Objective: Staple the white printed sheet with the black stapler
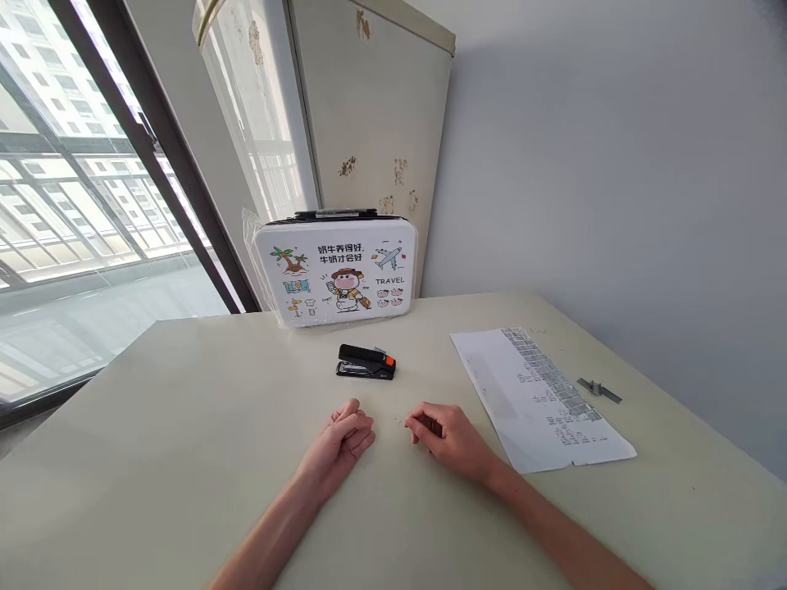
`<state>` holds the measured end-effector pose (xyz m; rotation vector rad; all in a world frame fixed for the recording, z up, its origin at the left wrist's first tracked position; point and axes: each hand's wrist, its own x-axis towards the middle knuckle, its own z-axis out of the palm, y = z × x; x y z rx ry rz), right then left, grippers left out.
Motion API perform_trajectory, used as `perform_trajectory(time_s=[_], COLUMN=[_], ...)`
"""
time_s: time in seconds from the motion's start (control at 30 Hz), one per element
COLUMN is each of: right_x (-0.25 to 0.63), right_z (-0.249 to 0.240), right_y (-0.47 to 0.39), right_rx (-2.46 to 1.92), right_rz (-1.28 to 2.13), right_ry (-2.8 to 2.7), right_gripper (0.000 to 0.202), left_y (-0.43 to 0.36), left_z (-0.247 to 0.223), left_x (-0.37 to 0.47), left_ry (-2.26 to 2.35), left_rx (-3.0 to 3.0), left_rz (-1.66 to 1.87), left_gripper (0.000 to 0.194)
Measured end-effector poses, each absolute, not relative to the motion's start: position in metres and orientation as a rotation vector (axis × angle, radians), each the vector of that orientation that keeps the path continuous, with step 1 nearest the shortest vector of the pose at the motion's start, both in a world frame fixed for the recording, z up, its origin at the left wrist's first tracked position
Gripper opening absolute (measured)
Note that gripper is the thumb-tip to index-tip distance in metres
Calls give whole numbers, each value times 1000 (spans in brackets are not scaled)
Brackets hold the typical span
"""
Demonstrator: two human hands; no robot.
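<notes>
My left hand [345,438] rests on the table, its fingers curled into a loose fist with nothing showing in it. To the right, my right hand [452,438] is curled too, thumb against the bent fingers, and no object shows in it. A black stapler [366,362] with an orange patch lies just beyond both hands, touched by neither. Right of my right hand lies a sheet of printed paper [522,401] with a torn notch in its near edge. Tiny specks lie on the table between the hands.
A white cartoon-printed case [338,274] in clear plastic stands at the table's [184,442] back edge. Grey staple strips [599,390] lie right of the paper. Behind are a worn white cabinet [375,106] and a wall [602,164]; a window [92,180] is at left.
</notes>
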<state>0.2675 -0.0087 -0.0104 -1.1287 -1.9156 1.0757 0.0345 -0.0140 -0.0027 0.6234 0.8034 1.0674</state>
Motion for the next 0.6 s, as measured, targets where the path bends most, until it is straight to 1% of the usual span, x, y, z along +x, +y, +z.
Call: perform_trajectory(time_s=[0.23,0.37,0.43,0.5,0.6], right_x=[267,277,293,317,364], right_z=[-13,-5,3,10,12], right_y=[-9,-7,-2,6,24], right_rx=[-1133,-1114,-1143,-1206,-1310], right_rz=[1090,1128,1006,773,414], right_ry=[-1912,-1948,-2017,-2096,-2194], right_gripper=[40,38,35,33,36], left_y=[-14,-14,-14,-14,-15], left_z=[2,2,1,-1,-3], left_x=[35,35,35,34,33], left_ry=[796,786,780,776,769], left_rx=[616,615,616,619,631], left_rz=[1067,1078,1082,1081,1079], left_gripper=[67,69,69,69,67])
